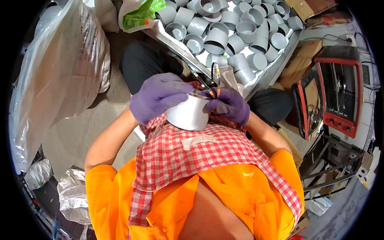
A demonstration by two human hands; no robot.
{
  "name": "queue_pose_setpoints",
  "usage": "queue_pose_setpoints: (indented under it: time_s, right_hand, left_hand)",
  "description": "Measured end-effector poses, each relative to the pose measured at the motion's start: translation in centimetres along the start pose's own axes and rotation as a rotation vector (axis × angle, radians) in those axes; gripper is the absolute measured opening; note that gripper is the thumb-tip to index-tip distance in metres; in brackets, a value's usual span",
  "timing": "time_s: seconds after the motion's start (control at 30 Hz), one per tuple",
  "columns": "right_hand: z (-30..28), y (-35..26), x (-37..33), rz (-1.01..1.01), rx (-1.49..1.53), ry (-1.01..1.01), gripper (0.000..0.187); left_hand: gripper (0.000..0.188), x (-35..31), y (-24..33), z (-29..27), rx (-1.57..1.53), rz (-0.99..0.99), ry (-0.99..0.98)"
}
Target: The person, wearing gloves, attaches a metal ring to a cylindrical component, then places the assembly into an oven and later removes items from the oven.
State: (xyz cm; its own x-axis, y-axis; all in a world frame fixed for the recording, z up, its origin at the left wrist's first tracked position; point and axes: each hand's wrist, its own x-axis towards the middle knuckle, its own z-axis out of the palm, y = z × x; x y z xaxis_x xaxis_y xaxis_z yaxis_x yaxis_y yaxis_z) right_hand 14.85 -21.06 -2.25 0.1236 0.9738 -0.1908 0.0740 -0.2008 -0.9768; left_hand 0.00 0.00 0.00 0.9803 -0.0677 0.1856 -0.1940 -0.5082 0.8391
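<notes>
Has a large translucent plastic bag (60, 68) at the far left of the frame and crumpled silvery bags (74, 196) at the lower left. Raises the left forearm from below toward the centre, elbow bent. Wears a purple glove on each hand. Lays the left hand (160, 96) palm down over the upper left of a pale cup (187, 114), clasping it, with fingers stretched rightward along the dark-edged end.

Holds that cup just left of the frame's centre, above a red-and-white checked apron (172, 160). Shows it short, round and smooth-walled, bright white under the light, tilted with the dark-edged end toward the top of the frame. Cannot tell whether that end is open.

Grasps a slim dark tool (217, 76) in the right hand (227, 106), with fingers curled in and thumb against the cup's right side; cannot tell the tool's exact kind. Brings the right forearm in from the lower right, bent as well.

Faces a tray (277, 64) at the upper centre and right, heaped with grey cups (216, 41) lying at many angles. Has a red oven (340, 94) with its door open at the right.
</notes>
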Motion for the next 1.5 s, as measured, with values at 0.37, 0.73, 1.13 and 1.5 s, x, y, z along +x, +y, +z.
queue_pose_setpoints:
  time_s: [0.37, 0.73, 1.13, 1.5]
  right_hand:
    - [0.9, -0.7, -0.2, -0.535, -0.632, 0.334, 0.021]
    - [-0.5, -1.3, -0.6, 0.361, 0.88, 0.401, 0.04]
    - [-4.0, 0.0, 0.3, 0.225, 0.561, -0.001, 0.024]
    - [-4.2, 1.9, 3.1, 0.303, 0.627, 0.209, 0.015]
  left_hand:
    - [0.051, -1.5, -0.9, 3.9, -1.549, -0.866, 0.034]
    - [0.047, 1.6, 1.2, 2.1, -1.29, -0.767, 0.119]
    - [0.024, 2.9, 1.7, 2.5, -1.035, -0.761, 0.046]
    - [0.016, 5.7, 1.3, 1.0, -1.23, -0.842, 0.06]
